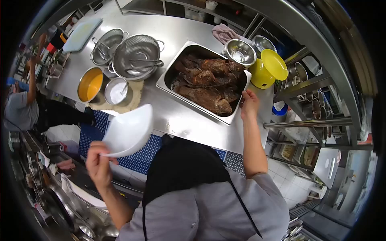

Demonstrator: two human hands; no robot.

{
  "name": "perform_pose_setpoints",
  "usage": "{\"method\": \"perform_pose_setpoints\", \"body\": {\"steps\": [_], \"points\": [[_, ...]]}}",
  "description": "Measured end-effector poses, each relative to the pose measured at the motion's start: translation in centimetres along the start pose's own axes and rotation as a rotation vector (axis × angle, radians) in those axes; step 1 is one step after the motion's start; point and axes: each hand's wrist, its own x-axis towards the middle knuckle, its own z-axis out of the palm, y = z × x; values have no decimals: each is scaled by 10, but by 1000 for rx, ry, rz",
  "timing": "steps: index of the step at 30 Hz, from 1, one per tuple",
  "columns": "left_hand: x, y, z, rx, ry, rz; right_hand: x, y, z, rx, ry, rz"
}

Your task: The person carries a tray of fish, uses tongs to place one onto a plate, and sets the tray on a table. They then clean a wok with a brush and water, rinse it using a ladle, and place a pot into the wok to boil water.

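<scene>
My left hand [99,164] grips the rim of a white bowl [128,134], tilted on its side in the air in front of the steel table's near edge. A deep steel pan [167,85] on the table holds several whole browned fish [209,96]. At the pan's near right corner, my right hand [250,103] has its fingers closed on the rim. Just beyond that hand stands a yellow container [260,75] with a round yellow lid [274,65] tilted against it.
Two mesh strainers [136,50] holding utensils sit at the back left. Nearer are a pot of orange liquid [90,85] and a small pot of white contents [116,91] on a cloth [134,96]. Steel bowls [240,52] stand behind the pan. Another person [22,104] works at left.
</scene>
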Motion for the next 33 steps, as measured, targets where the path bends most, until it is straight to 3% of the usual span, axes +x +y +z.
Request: {"method": "perform_pose_setpoints", "body": {"steps": [3, 9, 12, 15, 18, 20, 22, 25, 27, 28, 30, 33], "points": [[-19, -22, 46, 14, -53, -107, 6, 3, -11, -111, -52, -35], [-27, -87, 92, 351, -92, 107, -8, 9, -28, -396, 115, -630], [-32, -119, 92, 335, -86, 47, -32, -1, -32, -542, 114, -648], [-30, -137, 89, 393, -136, 133, -52, -17, -23, -562, 17, -666], [-23, -155, 91, 326, -174, 114, -70, -40, -5, -808, -34, -738], [-23, -172, 85, 287, -210, 51, -73, -40, 1, -769, -111, -714], [-18, -170, 85, 238, -174, 46, -95, -47, 25, -799, -154, -676], [-16, -172, 85, 221, -133, 42, -126, -49, 78, -762, -363, -793], [-14, -171, 83, 226, -117, 30, -144, -57, 130, -898, -548, -943], [-14, -169, 82, 223, -107, 19, -139, -54, 157, -977, -629, -1168], [-11, -170, 78, 230, -104, 16, -131, -42, 216, -1057, -722, -1343], [-10, -171, 75, 195, -43, -2, -96, -8, 297, -1266, -656, -1463]]}}
